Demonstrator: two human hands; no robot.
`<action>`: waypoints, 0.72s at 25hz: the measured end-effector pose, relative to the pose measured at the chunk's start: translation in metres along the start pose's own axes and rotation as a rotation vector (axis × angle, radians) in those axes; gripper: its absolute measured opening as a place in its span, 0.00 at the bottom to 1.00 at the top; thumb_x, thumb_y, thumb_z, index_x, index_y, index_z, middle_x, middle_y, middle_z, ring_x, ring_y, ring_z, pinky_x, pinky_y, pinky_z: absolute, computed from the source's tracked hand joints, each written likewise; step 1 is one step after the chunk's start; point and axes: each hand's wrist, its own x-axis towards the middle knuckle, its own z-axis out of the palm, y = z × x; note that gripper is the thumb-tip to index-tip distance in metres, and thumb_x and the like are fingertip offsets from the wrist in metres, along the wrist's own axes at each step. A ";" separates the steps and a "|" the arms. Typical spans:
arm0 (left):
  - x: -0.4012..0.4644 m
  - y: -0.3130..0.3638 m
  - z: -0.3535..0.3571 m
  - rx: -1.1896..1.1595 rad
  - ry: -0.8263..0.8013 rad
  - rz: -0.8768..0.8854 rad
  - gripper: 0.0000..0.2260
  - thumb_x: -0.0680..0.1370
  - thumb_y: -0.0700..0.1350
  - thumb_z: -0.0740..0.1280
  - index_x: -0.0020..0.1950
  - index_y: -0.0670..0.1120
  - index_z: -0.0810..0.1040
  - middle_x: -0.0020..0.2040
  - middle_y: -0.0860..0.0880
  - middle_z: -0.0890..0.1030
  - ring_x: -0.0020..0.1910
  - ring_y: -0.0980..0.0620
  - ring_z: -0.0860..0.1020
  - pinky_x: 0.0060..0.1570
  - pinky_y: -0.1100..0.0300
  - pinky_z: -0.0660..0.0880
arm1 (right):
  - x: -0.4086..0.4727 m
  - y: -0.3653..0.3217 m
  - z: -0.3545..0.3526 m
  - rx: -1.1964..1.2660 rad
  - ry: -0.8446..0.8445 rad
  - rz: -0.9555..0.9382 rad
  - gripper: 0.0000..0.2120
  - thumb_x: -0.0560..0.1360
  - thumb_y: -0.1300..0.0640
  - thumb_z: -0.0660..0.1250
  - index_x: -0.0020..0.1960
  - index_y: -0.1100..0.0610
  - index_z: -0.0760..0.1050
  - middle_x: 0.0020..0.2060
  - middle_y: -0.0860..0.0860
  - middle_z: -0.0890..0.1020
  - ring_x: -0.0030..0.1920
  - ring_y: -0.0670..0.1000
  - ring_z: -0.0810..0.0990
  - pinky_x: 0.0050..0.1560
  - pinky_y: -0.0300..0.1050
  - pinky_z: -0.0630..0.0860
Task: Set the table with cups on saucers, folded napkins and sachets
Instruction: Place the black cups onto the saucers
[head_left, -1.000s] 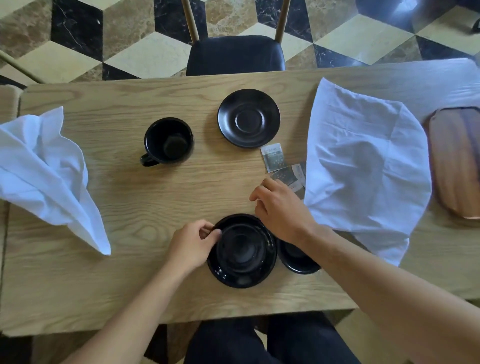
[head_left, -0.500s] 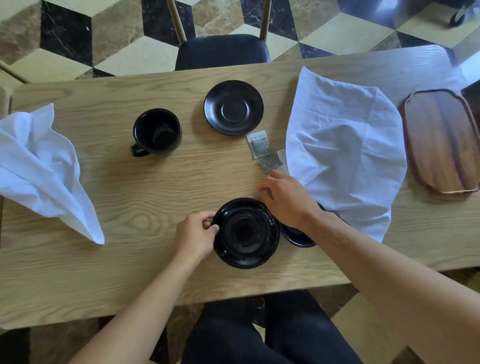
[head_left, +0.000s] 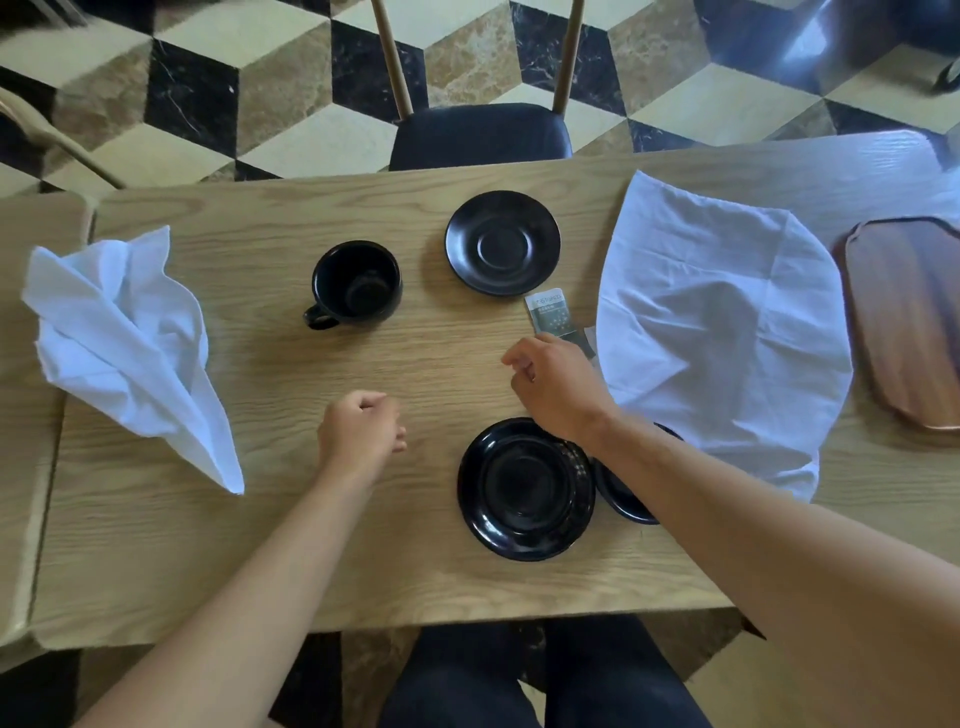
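Note:
A black saucer (head_left: 524, 488) lies near the table's front edge. A second black round piece (head_left: 623, 499) sits to its right, mostly hidden by my right forearm and a napkin. Another black saucer (head_left: 503, 241) and a black cup (head_left: 356, 283) stand apart at the far side. One sachet (head_left: 551, 312) lies beside the far saucer; another is mostly hidden under my right hand (head_left: 558, 384), which hovers with loosely bent fingers and holds nothing. My left hand (head_left: 361, 431) is an empty loose fist left of the near saucer. White napkins lie spread at the right (head_left: 727, 332) and crumpled at the left (head_left: 119, 343).
A dark wooden tray (head_left: 909, 322) lies at the table's right end. A black-seated chair (head_left: 480, 135) is tucked in at the far edge. Bare wooden tabletop (head_left: 291, 530) stretches between the left napkin and the near saucer.
Both hands have let go of the near saucer. My left hand drew away to the left and my right hand moved up toward the sachets. The view shifted slightly.

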 end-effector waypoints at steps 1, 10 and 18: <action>0.014 0.008 -0.011 -0.077 0.061 -0.034 0.10 0.76 0.44 0.65 0.54 0.43 0.80 0.38 0.47 0.83 0.30 0.53 0.83 0.43 0.47 0.85 | 0.013 -0.011 0.004 0.031 -0.001 0.020 0.14 0.79 0.62 0.62 0.62 0.56 0.80 0.57 0.50 0.81 0.57 0.51 0.79 0.56 0.40 0.73; 0.094 0.038 -0.056 -0.085 0.021 0.204 0.26 0.73 0.40 0.74 0.70 0.50 0.74 0.60 0.51 0.78 0.54 0.56 0.78 0.53 0.62 0.76 | 0.123 -0.093 0.038 0.197 -0.055 0.117 0.16 0.82 0.55 0.55 0.59 0.63 0.74 0.54 0.60 0.81 0.54 0.63 0.82 0.56 0.63 0.80; 0.120 0.040 -0.054 0.008 0.109 0.387 0.13 0.77 0.36 0.68 0.60 0.47 0.83 0.50 0.49 0.85 0.47 0.51 0.84 0.54 0.57 0.80 | 0.132 -0.102 0.060 0.257 -0.035 0.193 0.12 0.81 0.57 0.54 0.59 0.57 0.73 0.48 0.59 0.83 0.46 0.60 0.85 0.48 0.60 0.83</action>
